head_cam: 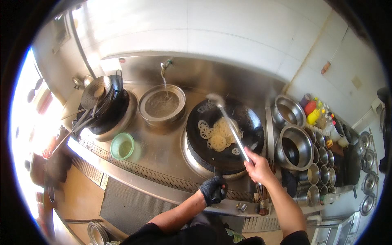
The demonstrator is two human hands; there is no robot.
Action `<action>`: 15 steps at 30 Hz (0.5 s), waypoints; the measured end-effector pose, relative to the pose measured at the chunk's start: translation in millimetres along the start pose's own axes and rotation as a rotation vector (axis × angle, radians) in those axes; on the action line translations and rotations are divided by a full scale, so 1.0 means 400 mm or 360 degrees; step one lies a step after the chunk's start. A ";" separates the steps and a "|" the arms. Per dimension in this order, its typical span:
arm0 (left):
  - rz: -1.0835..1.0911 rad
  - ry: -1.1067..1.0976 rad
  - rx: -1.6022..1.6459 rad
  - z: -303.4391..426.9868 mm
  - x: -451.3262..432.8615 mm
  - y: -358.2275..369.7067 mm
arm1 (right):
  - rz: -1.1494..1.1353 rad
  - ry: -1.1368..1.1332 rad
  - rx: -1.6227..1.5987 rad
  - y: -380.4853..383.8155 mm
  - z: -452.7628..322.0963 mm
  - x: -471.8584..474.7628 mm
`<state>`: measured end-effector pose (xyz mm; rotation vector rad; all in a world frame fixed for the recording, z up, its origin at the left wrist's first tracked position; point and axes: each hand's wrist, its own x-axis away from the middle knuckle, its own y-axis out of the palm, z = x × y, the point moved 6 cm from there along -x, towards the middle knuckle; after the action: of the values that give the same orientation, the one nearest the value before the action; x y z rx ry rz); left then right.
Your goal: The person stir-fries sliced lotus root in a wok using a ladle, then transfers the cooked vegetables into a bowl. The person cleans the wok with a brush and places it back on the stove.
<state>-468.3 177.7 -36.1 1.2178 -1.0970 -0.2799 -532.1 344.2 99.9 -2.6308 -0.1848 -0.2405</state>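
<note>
My left hand [212,190], in a dark knitted glove, grips the handle [219,173] of a black wok [199,156] that rests on a stove burner ring. In the wok lie pale lotus root slices [218,142], heaped in the middle, with a few spread toward its left wall. My bare right hand [260,167] is closed around a long-handled metal ladle [230,125]. The ladle slants across the wok above the slices. Its bowl, blurred, is over the wok's far left rim.
Water runs from a tap [165,65] into a metal basin [141,107]. A green plastic bowl [122,146] stands left of the wok. Strainers [96,92] lie over another wok at far left. Steel pots [286,147], seasoning tins [313,173] and squeeze bottles [313,116] crowd the right side.
</note>
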 end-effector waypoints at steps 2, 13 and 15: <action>0.0147 -0.0056 -0.0068 0.002 -0.010 -0.009 | -0.0105 -0.0252 0.0409 -0.006 0.015 0.082; 0.0020 -0.0038 -0.0341 -0.070 0.270 0.092 | -0.0721 0.0903 -0.0145 -0.329 0.030 0.445; -0.0111 0.0069 -0.0162 -0.063 0.237 0.092 | -0.0694 0.0757 0.0246 -0.330 0.056 0.378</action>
<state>-414.8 141.2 46.0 1.1678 -0.9923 -0.3570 -404.3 483.2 171.8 -2.2746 -0.5832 -0.9427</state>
